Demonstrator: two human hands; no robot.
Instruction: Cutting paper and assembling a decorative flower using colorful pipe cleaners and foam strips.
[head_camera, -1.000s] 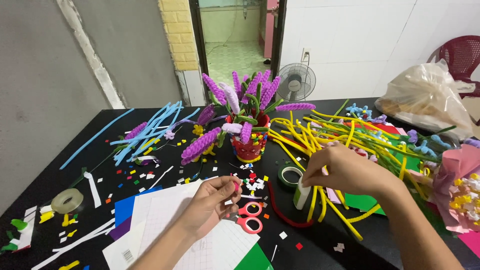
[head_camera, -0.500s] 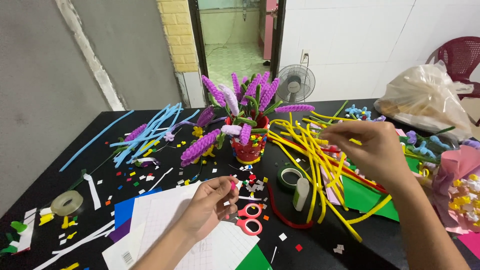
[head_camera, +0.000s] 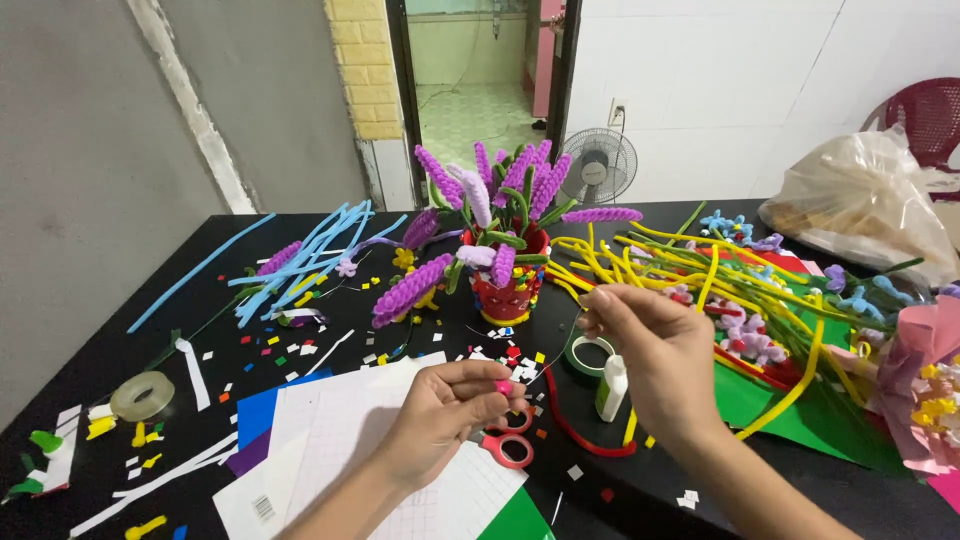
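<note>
My left hand (head_camera: 445, 415) is over the white paper sheets (head_camera: 330, 440), and its fingertips pinch a small pink piece (head_camera: 503, 386). My right hand (head_camera: 650, 360) is raised to the right of it. Its thumb and forefinger are pinched together on what looks like a thin wire (head_camera: 555, 345) that runs down toward the left hand. Just behind both hands stands a red pot of purple pipe-cleaner flowers (head_camera: 508, 290). Red-handled scissors (head_camera: 508, 442) lie under the left hand's fingers. A white glue bottle (head_camera: 612, 388) and a green tape roll (head_camera: 588, 355) sit below the right hand.
Yellow pipe cleaners (head_camera: 700, 265) spread across the black table (head_camera: 110, 340) at the right, over green paper (head_camera: 800, 410). Blue pipe cleaners (head_camera: 300, 255) lie at the back left, a clear tape roll (head_camera: 142, 395) at the left. A plastic bag (head_camera: 870, 200), a pink bouquet (head_camera: 930, 375) and a small fan (head_camera: 597, 165) stand behind.
My right hand has lifted off the yellow pipe cleaners and moved left toward the left hand, its fingers now pinched. The left hand has stayed over the paper.
</note>
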